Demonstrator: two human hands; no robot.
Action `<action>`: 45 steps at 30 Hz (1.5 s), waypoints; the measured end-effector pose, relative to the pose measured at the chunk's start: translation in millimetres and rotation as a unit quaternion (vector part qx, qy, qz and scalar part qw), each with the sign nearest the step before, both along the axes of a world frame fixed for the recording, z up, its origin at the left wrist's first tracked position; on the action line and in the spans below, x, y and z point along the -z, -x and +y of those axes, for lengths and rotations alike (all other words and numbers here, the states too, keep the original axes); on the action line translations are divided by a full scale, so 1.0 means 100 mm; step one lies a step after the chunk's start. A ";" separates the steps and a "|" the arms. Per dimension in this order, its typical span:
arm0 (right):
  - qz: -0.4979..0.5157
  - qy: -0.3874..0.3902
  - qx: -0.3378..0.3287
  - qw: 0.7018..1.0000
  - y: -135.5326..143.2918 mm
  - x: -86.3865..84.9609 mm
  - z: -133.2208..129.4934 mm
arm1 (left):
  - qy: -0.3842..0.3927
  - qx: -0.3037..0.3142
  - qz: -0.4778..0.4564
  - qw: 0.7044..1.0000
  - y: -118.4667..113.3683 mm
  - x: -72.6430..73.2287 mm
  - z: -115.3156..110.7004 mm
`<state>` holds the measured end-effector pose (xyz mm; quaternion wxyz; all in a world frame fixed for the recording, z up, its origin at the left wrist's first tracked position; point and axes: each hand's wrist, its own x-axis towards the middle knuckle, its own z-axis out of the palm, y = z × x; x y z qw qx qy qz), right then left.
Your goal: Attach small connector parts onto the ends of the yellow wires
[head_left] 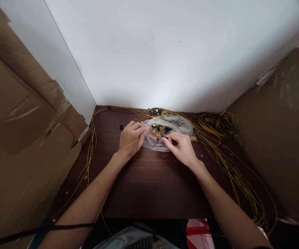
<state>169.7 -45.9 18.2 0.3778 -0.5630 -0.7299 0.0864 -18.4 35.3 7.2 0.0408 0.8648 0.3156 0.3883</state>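
Observation:
My left hand (132,137) is closed in a pinch on a thin yellow wire (129,145), which trails back over the wrist. My right hand (181,146) pinches a small black piece (166,137); its exact kind is too small to make out. Both hands meet over a clear plastic bag (156,146). In the bag's opening lie several small yellow and black parts (161,128). Whether the wire and the black piece touch cannot be seen.
Yellow and black wires (228,167) run down the right side, with a coil (211,121) at the back right. More wires (91,152) hang along the left. Cardboard walls (30,138) and a white panel (149,58) enclose the dark wooden table (152,186). A small black part (121,127) lies left.

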 end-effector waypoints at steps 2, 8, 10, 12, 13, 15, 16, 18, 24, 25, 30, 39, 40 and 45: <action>-0.002 0.000 0.000 1.000 0.00 0.00 0.00 | 0.001 -0.006 0.006 1.000 0.00 0.00 0.00; -0.010 0.003 -0.003 1.000 -0.01 0.01 0.00 | 0.007 -0.015 0.009 1.000 0.00 0.00 -0.02; -0.005 -0.002 -0.003 1.000 0.00 0.01 0.00 | 0.000 -0.019 0.018 1.000 0.00 0.00 -0.02; 0.012 -0.011 0.000 1.000 0.00 0.00 0.00 | -0.005 -0.018 0.030 0.999 0.00 0.01 -0.01; 0.025 -0.016 0.005 1.000 0.00 0.00 0.00 | -0.005 -0.016 0.036 0.999 0.00 0.01 -0.01; 0.055 -0.020 0.021 0.998 -0.01 -0.01 0.01 | -0.003 -0.008 0.041 0.999 -0.01 0.01 -0.01; 0.072 -0.018 0.031 0.997 -0.02 -0.01 0.02 | -0.004 -0.003 0.036 0.999 -0.02 0.01 -0.02; 0.115 -0.005 0.045 0.992 -0.03 0.00 0.03 | -0.009 0.013 0.012 1.000 -0.05 0.01 -0.05; 0.359 0.143 -0.005 0.922 0.03 0.05 0.07 | -0.027 0.113 -0.016 0.993 -0.17 0.00 -0.19; 0.398 0.160 -0.019 0.903 0.06 0.05 0.08 | -0.024 0.125 -0.023 0.992 -0.19 0.01 -0.21; 0.497 0.178 -0.049 0.848 0.10 0.06 0.07 | 0.013 0.148 -0.095 0.984 -0.23 0.05 -0.22; 0.458 0.171 -0.070 0.869 0.07 -0.08 0.02 | 0.026 0.141 -0.161 0.976 -0.24 0.00 -0.23; 0.456 0.172 -0.074 0.870 0.07 -0.08 0.02 | 0.031 0.133 -0.161 0.977 -0.23 0.00 -0.23; 0.483 0.181 -0.077 0.853 0.09 0.01 0.04 | 0.051 0.126 -0.158 0.978 -0.23 0.00 -0.25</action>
